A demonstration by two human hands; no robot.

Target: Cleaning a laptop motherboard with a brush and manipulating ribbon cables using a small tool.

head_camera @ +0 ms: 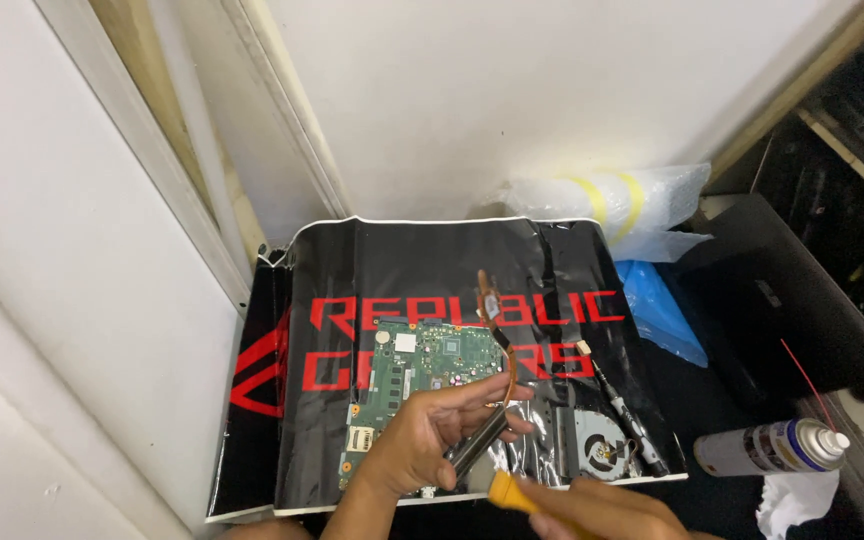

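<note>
A green circuit board (422,365) lies on a black mat with red lettering (392,270). A copper heat pipe (500,335) curves over the board's right side, and a round grey fan (602,447) sits to its right. My left hand (420,432) rests over the board's lower edge, with its fingers closed on a dark metal piece (479,447) at the lower end of the pipe. At the bottom edge my right hand (597,512) grips a screwdriver by its orange handle (507,490). The screwdriver's tip is hidden behind my left hand.
A spray can with a thin red straw (767,447) lies at the right, above a crumpled white tissue (797,500). A blue plastic bag (664,312) and clear wrap with yellow tape (617,203) lie behind the mat. A dark case (782,300) stands at the right. White wall panels close in the left and back.
</note>
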